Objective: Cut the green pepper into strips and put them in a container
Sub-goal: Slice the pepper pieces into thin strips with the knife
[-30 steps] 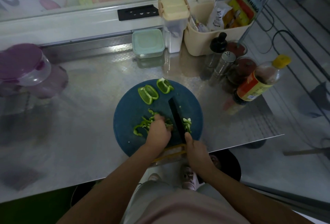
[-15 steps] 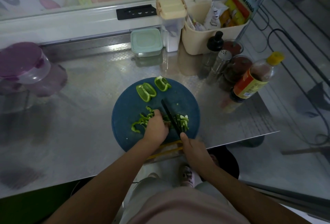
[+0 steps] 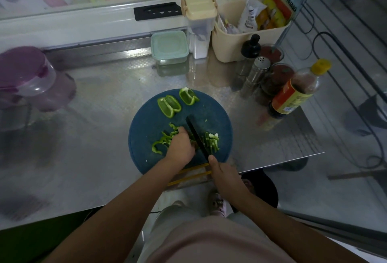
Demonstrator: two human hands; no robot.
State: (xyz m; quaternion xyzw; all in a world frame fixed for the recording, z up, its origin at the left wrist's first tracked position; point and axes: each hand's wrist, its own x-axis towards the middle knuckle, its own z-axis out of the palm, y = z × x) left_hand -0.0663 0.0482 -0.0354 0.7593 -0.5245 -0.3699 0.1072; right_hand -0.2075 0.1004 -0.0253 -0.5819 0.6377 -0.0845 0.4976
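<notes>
On the blue cutting board [image 3: 144, 124], the left hand [image 3: 180, 147] holds down green pepper strips [image 3: 165, 139] under curled fingers; the strips stick out to its left. The right hand [image 3: 225, 175] grips the black knife [image 3: 196, 135], and its blade seems to touch the left fingers.

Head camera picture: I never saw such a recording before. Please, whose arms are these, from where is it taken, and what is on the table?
No machine here: a person wears one camera on the head, looking down at their own two hands. On the steel counter lies a round blue cutting board. The left hand holds down green pepper strips; the right hand grips a black knife beside it. Two uncut pepper pieces wait at the board's far edge. A lidded container stands behind.
</notes>
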